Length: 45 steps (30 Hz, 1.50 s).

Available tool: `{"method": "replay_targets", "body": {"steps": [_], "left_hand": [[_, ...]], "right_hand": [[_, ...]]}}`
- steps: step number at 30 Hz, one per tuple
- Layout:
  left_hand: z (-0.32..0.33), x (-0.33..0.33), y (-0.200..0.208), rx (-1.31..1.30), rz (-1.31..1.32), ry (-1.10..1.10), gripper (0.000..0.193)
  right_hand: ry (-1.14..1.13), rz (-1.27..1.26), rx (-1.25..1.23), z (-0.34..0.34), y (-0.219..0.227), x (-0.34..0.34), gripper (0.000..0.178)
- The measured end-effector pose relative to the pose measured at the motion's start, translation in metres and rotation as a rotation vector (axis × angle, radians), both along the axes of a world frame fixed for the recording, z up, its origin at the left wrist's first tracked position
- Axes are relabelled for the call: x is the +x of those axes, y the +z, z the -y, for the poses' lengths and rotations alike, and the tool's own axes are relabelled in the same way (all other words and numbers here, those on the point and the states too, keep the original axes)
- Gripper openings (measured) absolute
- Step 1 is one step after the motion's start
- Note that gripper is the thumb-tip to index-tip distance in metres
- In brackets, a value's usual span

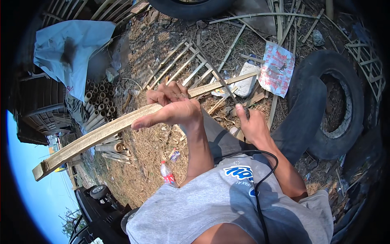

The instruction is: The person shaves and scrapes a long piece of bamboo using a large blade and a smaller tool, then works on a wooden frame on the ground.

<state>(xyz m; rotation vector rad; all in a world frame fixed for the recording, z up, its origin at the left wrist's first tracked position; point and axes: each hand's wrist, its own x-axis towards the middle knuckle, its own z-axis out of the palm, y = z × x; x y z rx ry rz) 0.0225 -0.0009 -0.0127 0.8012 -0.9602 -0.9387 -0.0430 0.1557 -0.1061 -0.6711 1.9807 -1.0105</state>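
Note:
A long, pale split-bamboo strip [101, 129] runs slantwise from the lower left to the upper middle. My left hand [180, 109] grips it, fingers curled round and thumb stretched along it. The strip's far end reaches over a whitish stone block [245, 83] on the ground. In my right hand [254, 127] is the dark handle of a knife with a long, thin, curved blade [222, 79]. That blade crosses the strip beyond my left hand; whether its edge touches the bamboo, I cannot tell.
A bamboo lattice [185, 65] lies ahead on dry grass. Old tires [353, 140] stand at the right, near a printed sack [278, 65]. Bamboo tubes [97, 107] are piled left, and a plastic bottle [166, 172] lies nearby. A black cable [277, 163] hangs across my shirt.

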Motion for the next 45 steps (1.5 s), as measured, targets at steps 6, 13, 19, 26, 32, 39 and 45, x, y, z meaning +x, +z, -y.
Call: {"method": "replay_targets", "body": {"steps": [6, 13, 19, 26, 32, 39, 45], "left_hand": [[0.002, -0.016, 0.016, -0.033, 0.004, 0.078, 0.076], [-0.023, -0.025, 0.01, -0.113, -0.075, -0.133, 0.081], [-0.033, -0.039, 0.014, 0.013, 0.011, -0.098, 0.083], [-0.015, -0.041, 0.018, 0.03, 0.055, -0.012, 0.08], [-0.016, -0.037, 0.007, -0.028, -0.003, -0.047, 0.084], [-0.011, -0.026, 0.008, -0.032, -0.109, -0.094, 0.085], [-0.014, -0.017, 0.01, -0.068, -0.048, -0.081, 0.086]], "right_hand": [[0.076, 0.074, -0.178, 0.005, 0.035, 0.005, 0.059], [-0.028, 0.058, -0.044, -0.01, 0.022, -0.009, 0.057], [0.065, 0.084, -0.198, -0.011, 0.047, -0.008, 0.06], [0.001, -0.013, -0.085, -0.003, 0.039, -0.009, 0.07], [-0.054, 0.049, 0.187, -0.014, -0.016, -0.029, 0.06], [-0.016, 0.057, 0.151, -0.003, -0.028, -0.017, 0.077], [0.04, 0.148, -0.11, -0.002, 0.007, 0.009, 0.066]]}}
